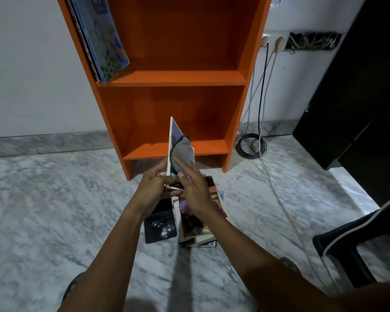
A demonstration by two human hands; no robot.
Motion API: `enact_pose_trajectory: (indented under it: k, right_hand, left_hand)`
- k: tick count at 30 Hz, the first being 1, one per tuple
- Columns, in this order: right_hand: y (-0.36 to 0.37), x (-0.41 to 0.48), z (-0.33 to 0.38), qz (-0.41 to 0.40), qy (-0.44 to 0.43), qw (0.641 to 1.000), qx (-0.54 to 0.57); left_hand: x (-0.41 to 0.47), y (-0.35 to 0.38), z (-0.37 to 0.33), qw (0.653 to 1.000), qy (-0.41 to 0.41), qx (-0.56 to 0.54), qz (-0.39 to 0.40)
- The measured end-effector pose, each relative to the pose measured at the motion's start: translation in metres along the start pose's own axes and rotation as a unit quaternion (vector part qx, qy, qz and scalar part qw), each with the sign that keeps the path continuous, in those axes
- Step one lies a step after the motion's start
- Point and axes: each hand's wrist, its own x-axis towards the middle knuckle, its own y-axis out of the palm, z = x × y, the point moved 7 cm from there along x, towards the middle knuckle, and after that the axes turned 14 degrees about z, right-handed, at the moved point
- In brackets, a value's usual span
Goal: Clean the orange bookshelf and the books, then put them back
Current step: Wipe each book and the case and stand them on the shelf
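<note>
Near the foot of the orange bookshelf [178, 77], above the marble floor [54, 210], a thin held book [175, 134] stands almost on edge between both hands. The left hand [154, 185] grips its lower near corner, fingers curled round the edge. The right hand [196, 190] presses a grey cloth [182, 154] flat against the right-facing cover, and its fingers appear straight rather than curled.

Directly beneath the hands lies a pile of books [196, 224] with a dark book [160, 226] just to its left, both on the floor. Several leaning books [101, 37] rest against the left wall of an upper shelf; the lower shelves visible hold nothing. Coiled cables [251, 145] lie to the right of the bookshelf.

Assessment: the held book is judged light and slim, with a glossy cover likely to slip under the cloth and to flex if pressed mid-panel. The spine or a bottom corner gives the firmest hold. Wiping pressure is best backed by the gripping hand. The pile looks unevenly stacked and may slide if drawn from below.
</note>
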Motion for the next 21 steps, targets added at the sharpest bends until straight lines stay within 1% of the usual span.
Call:
enact_pose_trajectory:
  k: [1,3,5,6,7,8,9,10,11,12,13,16,17,18,20,21]
  right_hand:
    - [-0.004,-0.002,-0.005,-0.005,0.007,1.000,-0.020]
    - [-0.020,-0.004,-0.018,-0.037,0.050,0.996,-0.058]
    - [-0.044,-0.002,-0.034,-0.095,0.125,0.986,-0.058]
    - [-0.055,-0.004,-0.041,-0.126,0.168,0.977,-0.040]
    - [-0.066,-0.008,-0.048,-0.157,0.210,0.965,0.002]
    - [-0.073,-0.012,-0.054,-0.178,0.234,0.953,0.077]
    - [-0.076,-0.013,-0.059,-0.178,0.233,0.938,0.184]
    - [-0.075,-0.014,-0.057,-0.163,0.220,0.919,0.283]
    - [-0.075,-0.015,-0.052,-0.145,0.194,0.904,0.354]
    - [-0.076,-0.013,-0.044,-0.127,0.169,0.896,0.390]
    - [-0.078,-0.010,-0.035,-0.115,0.149,0.896,0.402]
    - [-0.079,0.004,-0.011,-0.071,0.153,0.916,0.363]
    - [-0.082,0.008,-0.004,-0.067,0.161,0.928,0.330]
    - [-0.087,0.012,0.003,-0.066,0.158,0.944,0.284]
    - [-0.091,0.019,0.022,-0.067,0.121,0.976,0.169]
    - [-0.087,0.021,0.034,-0.058,0.091,0.988,0.108]
  left_hand:
    - [-0.001,0.000,0.002,1.000,-0.006,-0.019,0.001]
    - [-0.003,0.000,0.007,0.998,-0.019,-0.067,0.002]
    - [-0.003,-0.001,0.008,0.995,-0.020,-0.097,0.005]
    - [-0.003,-0.003,0.006,0.994,-0.015,-0.110,0.007]
    - [-0.003,-0.004,0.003,0.992,-0.006,-0.125,0.009]
    - [-0.004,-0.006,-0.001,0.989,0.005,-0.145,0.008]
    - [-0.005,-0.008,-0.004,0.986,0.014,-0.164,0.007]
    - [-0.004,-0.010,-0.005,0.984,0.021,-0.177,0.005]
    - [-0.003,-0.011,-0.005,0.983,0.025,-0.183,0.002]
    - [-0.001,-0.013,-0.005,0.982,0.030,-0.187,-0.003]
    - [0.000,-0.014,-0.005,0.982,0.035,-0.183,-0.005]
    - [0.005,-0.020,-0.003,0.988,0.028,-0.151,-0.028]
    - [0.006,-0.023,-0.001,0.992,0.015,-0.112,-0.049]
    - [0.006,-0.028,-0.001,0.996,-0.001,-0.045,-0.082]
    - [0.009,-0.037,-0.004,0.982,-0.017,0.110,-0.150]
    - [0.011,-0.036,-0.006,0.978,-0.021,0.132,-0.163]
